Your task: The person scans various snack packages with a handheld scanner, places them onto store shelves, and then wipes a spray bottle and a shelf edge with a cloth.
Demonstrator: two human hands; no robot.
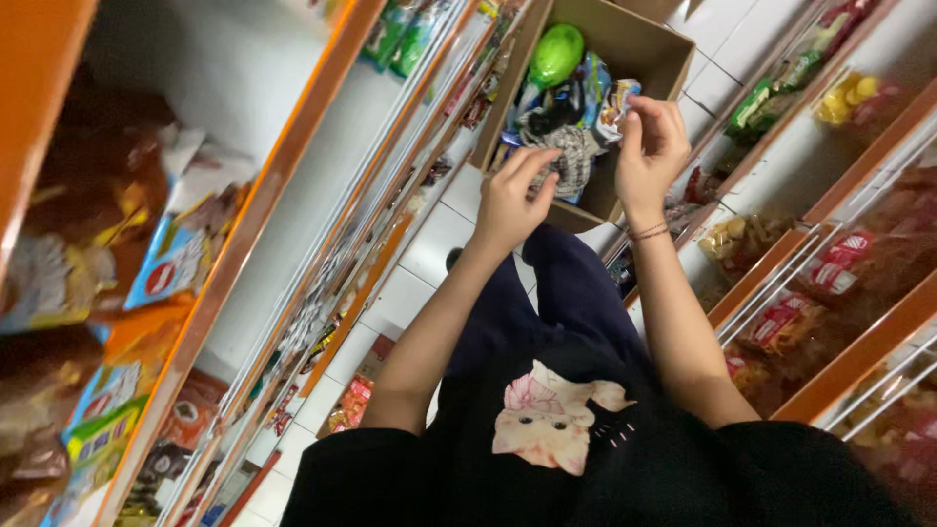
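Snack packets (pixel 571 117) fill a brown cardboard box (pixel 639 44) that sits on the white tiled floor (pixel 434 244) at the far end of a narrow shop aisle. They are small crinkled wrappers in blue, white, black and grey, piled loosely, with one glossy bright green packet (pixel 556 54) standing out on top near the box's back wall. The right hand (pixel 652 146) is raised over the box's near right corner, fingers curled and pinching a small pale packet (pixel 622 98) between thumb and fingertips. The left hand (pixel 512 195) hangs just over the near edge of the box, fingers bent downward and drawn together, touching or just above a grey patterned wrapper (pixel 571 161); whether it actually grips it cannot be told. Orange-edged shelves (pixel 254 215) loaded with bags close in on the left, and orange shelves with wire fronts (pixel 830 263) close in on the right, leaving only a slim strip of floor between them. The box takes up most of that strip's width, its flaps open upward.
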